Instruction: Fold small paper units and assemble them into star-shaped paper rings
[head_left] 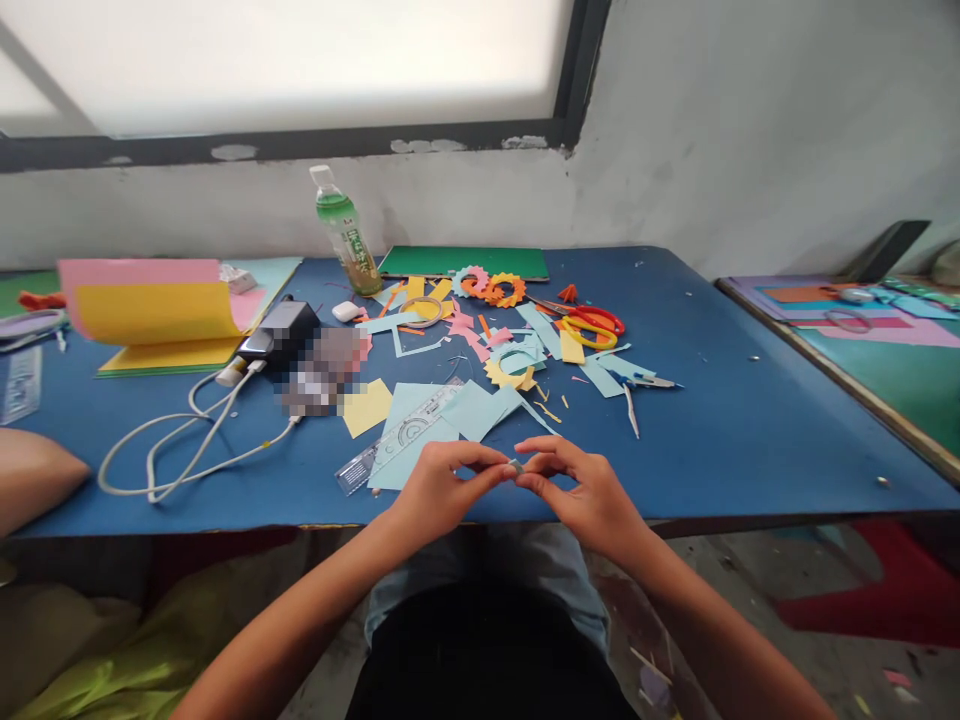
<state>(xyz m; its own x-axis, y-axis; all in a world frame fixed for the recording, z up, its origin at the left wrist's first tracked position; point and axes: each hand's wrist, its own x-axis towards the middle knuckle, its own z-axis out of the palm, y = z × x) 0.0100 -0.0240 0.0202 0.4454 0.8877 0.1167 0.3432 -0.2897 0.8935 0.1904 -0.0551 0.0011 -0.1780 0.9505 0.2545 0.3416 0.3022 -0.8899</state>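
Close to the table's front edge, a small pale blue-grey piece of paper (515,466) is pinched between my two hands. My left hand (444,487) grips it from one side with thumb and fingertips. From the other side, my right hand (589,492) has its thumb and fingers closed on it. Just beyond them lie light blue paper sheets (474,410) and a clear plastic ruler (409,430) with a protractor cutout. A yellow notched paper ring (511,377) rests among the scraps further back.
Scissors with red and yellow handles (592,325) and a drawing compass (637,380) lie to the right. A drink bottle (346,235) stands at the back. At left are a black charger (289,330), a white cable (154,455) and coloured paper sheets (154,310). Someone's arm (34,475) rests far left.
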